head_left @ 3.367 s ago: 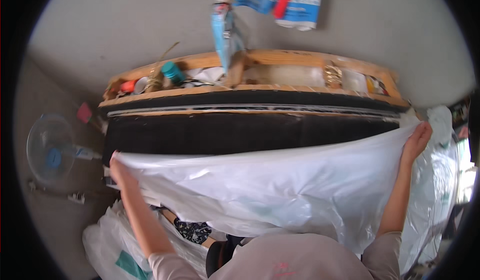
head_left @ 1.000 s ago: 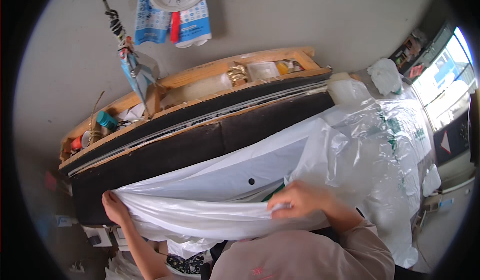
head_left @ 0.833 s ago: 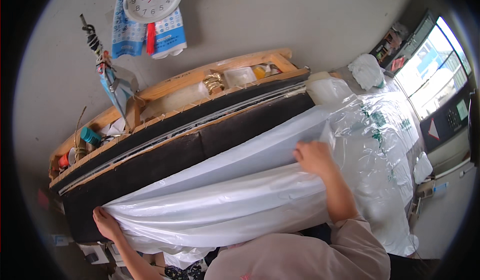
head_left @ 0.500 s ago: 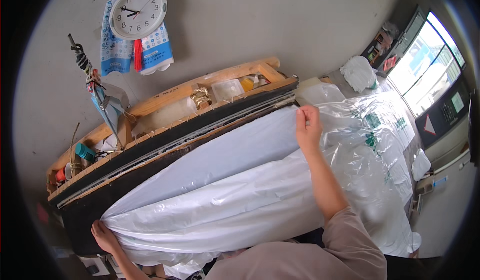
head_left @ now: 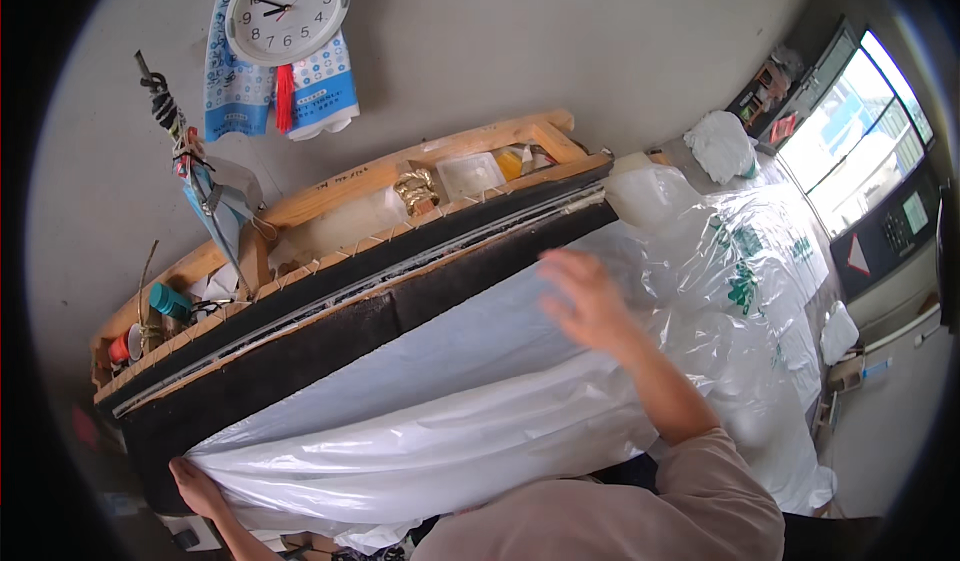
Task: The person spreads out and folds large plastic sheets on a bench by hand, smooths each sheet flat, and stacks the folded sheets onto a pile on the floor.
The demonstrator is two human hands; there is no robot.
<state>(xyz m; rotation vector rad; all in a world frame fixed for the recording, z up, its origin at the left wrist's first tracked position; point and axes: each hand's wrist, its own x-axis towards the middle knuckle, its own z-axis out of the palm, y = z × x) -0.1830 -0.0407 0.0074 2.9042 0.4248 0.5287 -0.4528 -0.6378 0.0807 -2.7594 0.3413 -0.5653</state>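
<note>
Hands: left hand [head_left: 197,488] grips white plastic sheet [head_left: 450,411], right hand [head_left: 590,301] flat on it.

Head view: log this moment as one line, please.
left hand: grips corner of white plastic sheet | right hand: flat on sheet, blurred | sheet: spread over black padded panel | behind: wooden frame

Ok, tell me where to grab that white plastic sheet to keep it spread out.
Probably pinch the plastic sheet at its free far end, coming from the right, near where the right hand lies flat on it. The left hand already holds the opposite corner, and the film is limp, so only its ends keep it taut.
</note>
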